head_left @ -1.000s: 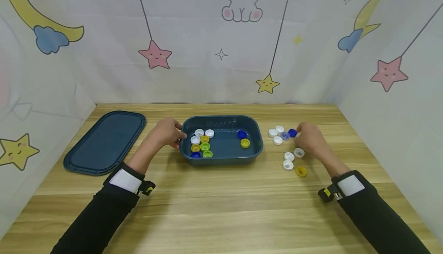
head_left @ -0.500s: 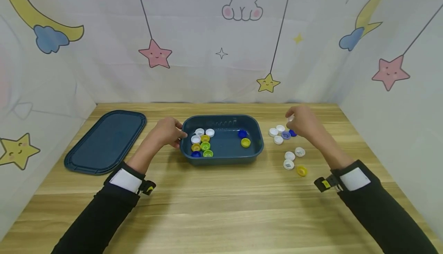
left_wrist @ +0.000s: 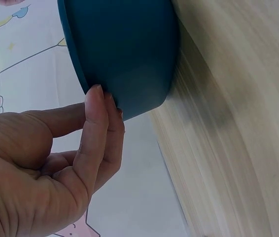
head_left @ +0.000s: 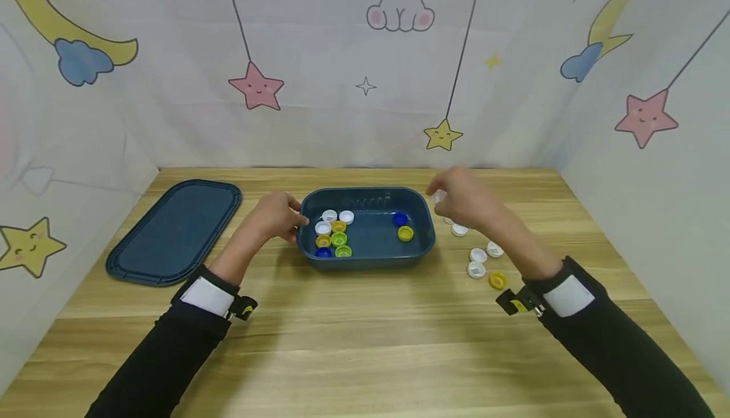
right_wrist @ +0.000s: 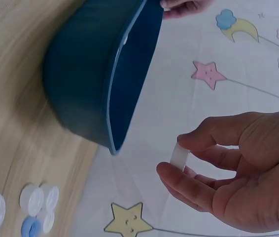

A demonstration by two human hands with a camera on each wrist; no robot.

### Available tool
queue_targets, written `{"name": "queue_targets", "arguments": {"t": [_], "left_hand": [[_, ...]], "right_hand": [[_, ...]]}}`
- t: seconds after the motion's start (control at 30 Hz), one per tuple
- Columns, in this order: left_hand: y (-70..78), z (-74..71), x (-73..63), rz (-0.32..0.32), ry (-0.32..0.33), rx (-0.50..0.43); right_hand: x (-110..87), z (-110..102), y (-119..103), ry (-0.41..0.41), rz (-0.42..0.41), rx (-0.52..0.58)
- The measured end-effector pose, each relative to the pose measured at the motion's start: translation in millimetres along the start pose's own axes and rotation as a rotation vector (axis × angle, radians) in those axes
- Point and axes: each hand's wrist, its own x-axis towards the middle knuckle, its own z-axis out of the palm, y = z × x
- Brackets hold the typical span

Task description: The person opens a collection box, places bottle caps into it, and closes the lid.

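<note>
A dark blue plastic box (head_left: 371,265) stands in the middle of the table in the head view. White, yellow, green and blue bottle caps lie inside, most at its left end; one blue cap (head_left: 400,219) and one yellow cap (head_left: 405,234) lie at the right. My left hand (left_wrist: 55,163) pinches the box's left end by the rim, between thumb and fingers. Just off the box's right rim, my right hand (head_left: 464,196) is raised and pinches a white bottle cap (right_wrist: 179,157) between thumb and fingertips.
Loose white caps (head_left: 476,269) and a yellow cap (head_left: 498,280) lie on the table right of the box; my right arm hides others. A dark blue lid (head_left: 173,231) lies flat at the left. Printed white cloth (head_left: 319,133) hangs behind the table.
My right hand has lifted a white cap from among the loose caps and carried it left toward the box. The left hand has stayed on the box's end.
</note>
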Motion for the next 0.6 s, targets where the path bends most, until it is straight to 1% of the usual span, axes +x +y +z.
{"name": "queue_targets", "arguments": {"t": [0.2,0.3,0.43,0.53,0.6], "left_hand": [[-0.1,-0.7,0.7,0.007,-0.001,0.007],[-0.1,-1.0,0.6,0.003,0.001,0.014],[-0.1,-0.8,0.3,-0.003,-0.001,0.014],[0.0,-0.9,0.0,-0.003,0.0,0.016],[0.0,-0.9,-0.3,0.0,0.001,0.017]], "right_hand": [[8.0,22.8,-11.4,-0.091,-0.028,-0.016],[12.2,37.7,-14.0,-0.146,-0.036,-0.026],[16.0,56.5,-14.8,-0.199,-0.06,-0.033],[17.4,66.6,-15.1,-0.208,-0.093,-0.049],[18.5,71.3,-15.7,-0.208,-0.1,-0.065]]}}
